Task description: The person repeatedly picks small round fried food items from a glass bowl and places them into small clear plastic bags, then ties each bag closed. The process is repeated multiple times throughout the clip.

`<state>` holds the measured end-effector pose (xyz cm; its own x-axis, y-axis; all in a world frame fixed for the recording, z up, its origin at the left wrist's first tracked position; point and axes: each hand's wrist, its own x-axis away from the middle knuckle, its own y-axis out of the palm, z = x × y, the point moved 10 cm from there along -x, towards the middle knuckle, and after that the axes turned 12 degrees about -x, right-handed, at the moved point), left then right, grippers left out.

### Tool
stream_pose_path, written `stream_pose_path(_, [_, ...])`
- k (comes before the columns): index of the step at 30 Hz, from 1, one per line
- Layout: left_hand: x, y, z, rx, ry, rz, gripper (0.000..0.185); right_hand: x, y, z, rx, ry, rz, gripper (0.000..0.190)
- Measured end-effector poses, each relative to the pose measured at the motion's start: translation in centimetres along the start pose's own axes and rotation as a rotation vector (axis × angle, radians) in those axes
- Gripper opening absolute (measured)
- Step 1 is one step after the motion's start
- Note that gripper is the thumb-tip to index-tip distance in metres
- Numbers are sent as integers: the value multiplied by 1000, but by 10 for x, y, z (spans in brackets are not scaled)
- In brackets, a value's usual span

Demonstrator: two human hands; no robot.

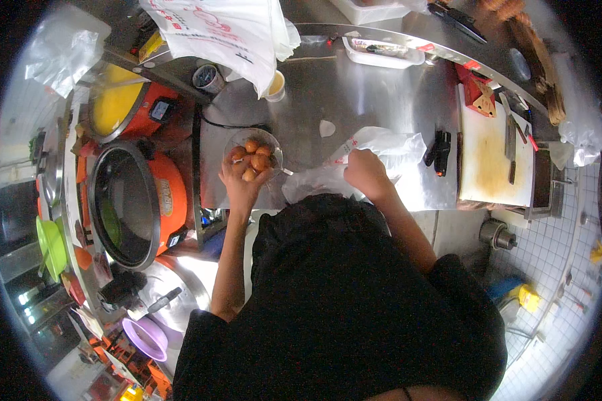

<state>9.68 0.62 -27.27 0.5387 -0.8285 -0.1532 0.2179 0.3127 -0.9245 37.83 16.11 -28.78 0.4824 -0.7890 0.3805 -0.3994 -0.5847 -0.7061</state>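
Observation:
My left hand (242,184) grips the near side of a clear plastic bowl (268,137) over the left part of the steel worktop. Several round brown food pieces (260,161), perhaps braised eggs, lie in the bowl. A small strip sticks out at the bowl's right side; what it is I cannot tell. To the right, my right hand (367,174) is closed in a fist on a thin white plastic bag (389,143) with red print. The bag spreads crumpled around the fist and along the worktop's near edge. My fingertips there are hidden.
Left stand a large orange-sided cooker (170,195) and another with a yellow lid (111,103). A white cutting board (486,160) with knives (510,138) lies right, beside a black device (438,153). A printed bag (220,35) hangs above a cup (277,87).

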Motion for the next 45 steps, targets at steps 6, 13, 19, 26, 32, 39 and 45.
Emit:
stream_pose_path(6, [32, 15, 62, 342, 58, -391, 60, -15, 24, -22, -147, -210, -142, 20])
stream_pose_path(13, [23, 72, 92, 364, 134, -634, 54, -9, 40, -20, -412, 26, -489, 23])
stream_pose_path(19, [18, 23, 122, 415, 149, -533, 55, 13, 13, -49, -937, 145, -505, 10])
stream_pose_path(26, [22, -54, 169, 558, 255, -354, 68, 56, -9, -86, -1060, 112, -573, 13])
stream_pose_path(32, [19, -73, 185, 415, 331, -308, 59, 89, -59, -127, -720, -239, -567, 26])
stream_pose_path(39, [-2, -143, 210, 480, 441, -157, 42, 67, -118, -153, -587, -752, -128, 83])
stream_pose_path(45, [-35, -170, 202, 173, 355, -146, 67, 8, -2, -145, -1214, -281, -326, 41])
